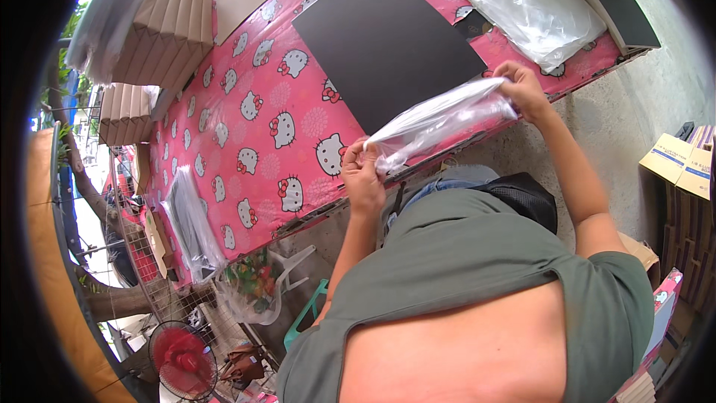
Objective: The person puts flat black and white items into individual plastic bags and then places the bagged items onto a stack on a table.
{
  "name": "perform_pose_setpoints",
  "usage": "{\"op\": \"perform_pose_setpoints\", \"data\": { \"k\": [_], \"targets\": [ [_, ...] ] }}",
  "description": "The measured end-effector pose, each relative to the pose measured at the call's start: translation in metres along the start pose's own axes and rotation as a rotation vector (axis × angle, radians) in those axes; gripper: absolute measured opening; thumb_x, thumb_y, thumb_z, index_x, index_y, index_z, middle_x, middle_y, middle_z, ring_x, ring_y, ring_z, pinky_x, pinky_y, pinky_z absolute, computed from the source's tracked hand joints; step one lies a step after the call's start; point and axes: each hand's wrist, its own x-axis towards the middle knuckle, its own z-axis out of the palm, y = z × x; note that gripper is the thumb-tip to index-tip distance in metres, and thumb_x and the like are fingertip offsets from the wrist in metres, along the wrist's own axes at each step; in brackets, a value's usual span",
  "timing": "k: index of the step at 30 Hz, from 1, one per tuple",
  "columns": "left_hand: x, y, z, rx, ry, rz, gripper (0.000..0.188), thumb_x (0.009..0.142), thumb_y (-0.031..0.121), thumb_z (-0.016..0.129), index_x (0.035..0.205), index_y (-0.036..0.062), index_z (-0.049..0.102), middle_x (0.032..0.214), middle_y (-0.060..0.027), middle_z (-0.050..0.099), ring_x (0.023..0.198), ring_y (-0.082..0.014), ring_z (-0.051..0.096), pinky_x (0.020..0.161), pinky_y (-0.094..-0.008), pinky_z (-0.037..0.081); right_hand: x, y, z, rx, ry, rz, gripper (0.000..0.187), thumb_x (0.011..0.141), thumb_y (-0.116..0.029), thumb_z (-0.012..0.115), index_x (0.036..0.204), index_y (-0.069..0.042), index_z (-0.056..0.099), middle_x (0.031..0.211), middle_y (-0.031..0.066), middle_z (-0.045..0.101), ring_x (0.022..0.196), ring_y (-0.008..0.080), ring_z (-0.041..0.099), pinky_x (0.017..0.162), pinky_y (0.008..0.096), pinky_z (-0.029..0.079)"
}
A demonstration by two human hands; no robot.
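Observation:
A clear plastic bag (447, 117) is stretched between my two hands, over the table's near edge. My left hand (363, 179) pinches its left end, and my right hand (523, 92) grips the right end. Just beyond the bag lies a flat dark grey board (391, 37), its near edge partly behind the plastic. The board rests on a pink table cover (253, 157) printed with cartoon cats. More clear plastic bags (526, 7) lie in a pile to the right of the board.
Brown cardboard boxes (168, 22) are stacked at the far left, with bundled plastic (112, 19) against them. Another plastic bundle (190, 224) hangs over the table's left end. A red fan (181, 358) stands lower left. Cartons (675, 160) are piled at right; a dark panel (611, 0) lies at the far right.

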Motion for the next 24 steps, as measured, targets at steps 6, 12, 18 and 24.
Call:
{"op": "perform_pose_setpoints", "data": {
  "k": [6,12,18,24],
  "targets": [
    [0.023,-0.015,0.023,0.206,0.343,0.18,0.009,0.08,0.008,0.06,0.083,-0.0003,0.057,0.073,-0.0047,0.059,0.04,-0.0038,0.042,0.031,-0.0171,0.03,0.014,-0.015,0.035,-0.792,0.318,-0.278,0.044,0.067,-0.009,0.055,0.108,0.005,0.053,0.068,0.0165,0.06,0.056,0.0192,0.057,0.056,0.0274,0.044],
    [0.001,0.006,0.023,0.262,0.426,0.271,0.01,0.078,0.008,0.062,0.08,-0.0016,0.06,0.061,-0.002,0.055,0.039,-0.0041,0.042,0.031,-0.0178,0.029,-0.003,-0.017,0.043,-0.548,0.319,-0.284,0.03,0.068,-0.009,0.055,0.094,0.006,0.061,0.073,0.0182,0.063,0.059,0.0162,0.059,0.057,0.0253,0.045],
    [-0.045,0.02,0.002,0.34,0.434,0.218,0.012,0.077,0.005,0.063,0.087,-0.0002,0.063,0.067,-0.0037,0.06,0.043,-0.0032,0.044,0.033,-0.0164,0.03,-0.06,-0.022,0.037,-0.223,0.212,-0.069,0.027,0.069,-0.007,0.057,0.093,0.004,0.062,0.07,0.0115,0.064,0.06,0.0083,0.055,0.056,0.0223,0.043],
    [0.006,0.009,0.001,0.626,0.471,0.328,0.017,0.076,0.008,0.064,0.085,-0.0066,0.062,0.075,-0.0077,0.063,0.045,-0.003,0.041,0.039,-0.0195,0.033,-0.023,-0.02,0.043,-0.432,0.179,-0.175,0.033,0.07,-0.007,0.051,0.101,0.0,0.06,0.066,0.0163,0.061,0.057,0.0079,0.054,0.054,0.0236,0.042]
  ]
}}
